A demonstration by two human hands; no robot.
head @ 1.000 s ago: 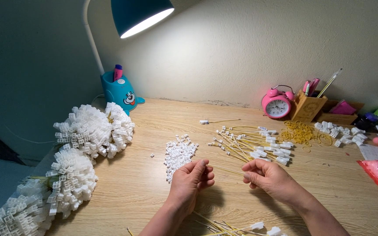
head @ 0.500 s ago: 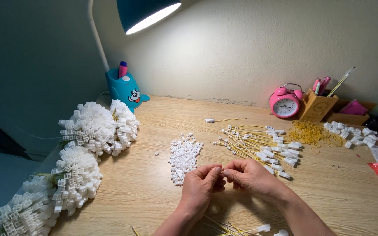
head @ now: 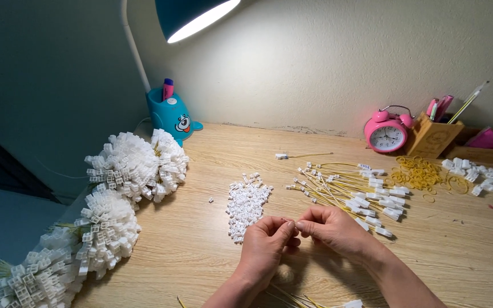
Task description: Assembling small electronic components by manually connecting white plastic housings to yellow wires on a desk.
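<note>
both hands pinch together at the fingertips, the left hand (head: 266, 242) and right hand (head: 332, 228) closed on something too small to make out, likely a light, fiddly piece from the white connector pile (head: 246, 205) just beyond on the wooden desk (head: 201, 251).

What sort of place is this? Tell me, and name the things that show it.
Probably a home desk used for small assembly piecework. A lit desk lamp, a pink alarm clock and a wooden pen holder stand by the wall; both hands, left hand and right hand, meet beside a pile of small white plastic pieces.
</note>
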